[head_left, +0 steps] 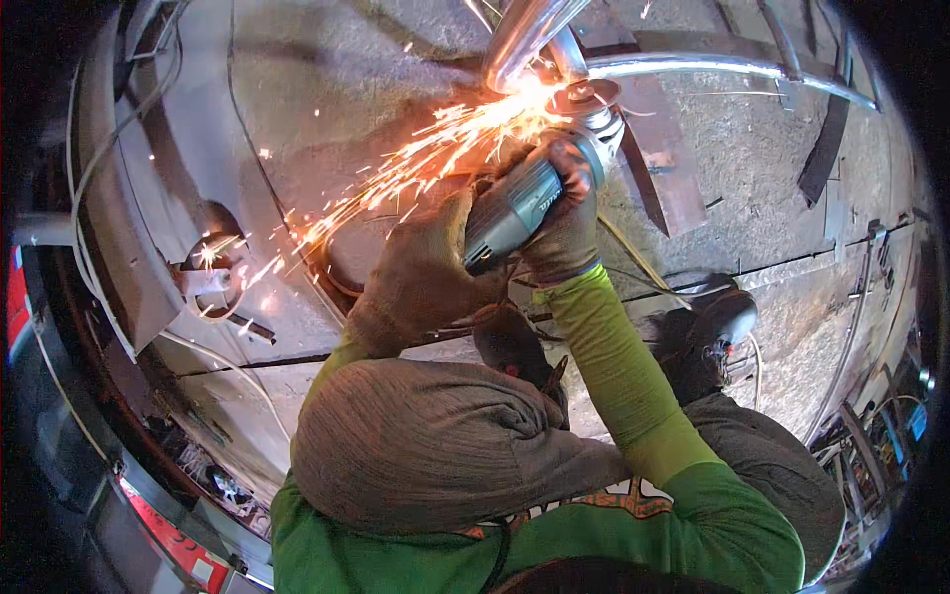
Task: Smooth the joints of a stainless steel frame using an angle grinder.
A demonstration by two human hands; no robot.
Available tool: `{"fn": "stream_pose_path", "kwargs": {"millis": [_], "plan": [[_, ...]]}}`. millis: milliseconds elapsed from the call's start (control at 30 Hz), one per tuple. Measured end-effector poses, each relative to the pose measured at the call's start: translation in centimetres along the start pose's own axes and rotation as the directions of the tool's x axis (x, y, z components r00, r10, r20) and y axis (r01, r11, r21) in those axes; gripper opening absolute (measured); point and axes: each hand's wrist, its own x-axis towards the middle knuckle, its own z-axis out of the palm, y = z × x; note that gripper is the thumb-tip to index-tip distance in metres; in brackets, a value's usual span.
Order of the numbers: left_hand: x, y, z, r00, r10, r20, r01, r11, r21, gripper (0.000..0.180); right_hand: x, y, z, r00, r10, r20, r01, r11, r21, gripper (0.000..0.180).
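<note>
My left hand (421, 262), in a brown work glove, is closed round the rear of a teal and black angle grinder (511, 210). Nearer the grinder's head, my gloved right hand (566, 223) wraps its fingers over the body. The cutting disc (586, 96) meets the lower end of a shiny metal pipe (529, 42) at the top of the view. Bright orange sparks (435, 158) stream from that contact toward the lower left. Glare hides the exact line where disc and pipe touch.
A curved shiny tube (693, 66) runs off to the right of the pipe. Dark flat metal strips (826, 148) lie on the grey floor (327, 89). My shoes (727, 317) and a yellow cable (633, 252) are close below. Scrap metal (866, 445) is piled at lower right.
</note>
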Motion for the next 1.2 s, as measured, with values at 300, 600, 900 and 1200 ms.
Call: {"fn": "stream_pose_path", "kwargs": {"millis": [300,600,900,1200], "plan": [[0.2,-0.5,1.7,0.998,0.064,-0.014,-0.064,0.997,0.042,0.057,3.8,3.2,-8.4,0.982,-0.101,0.161,0.117,0.988,-0.097,0.039],[-0.7,0.5,1.6,0.976,-0.200,0.084,0.202,0.979,-0.010,0.077,0.5,1.0,-4.1,0.982,0.109,0.156,-0.106,0.994,-0.032,0.055],[-3.0,-3.2,7.3,0.986,-0.030,0.166,0.134,0.736,-0.663,0.081,-0.8,2.7,-10.0,0.924,-0.083,0.373,0.132,0.985,-0.107,0.030],[-2.6,-2.4,7.4,0.984,-0.003,-0.179,0.013,0.999,0.053,0.073,-0.7,3.2,-5.4,0.995,-0.092,0.045,0.100,0.967,-0.236,0.021]]}}
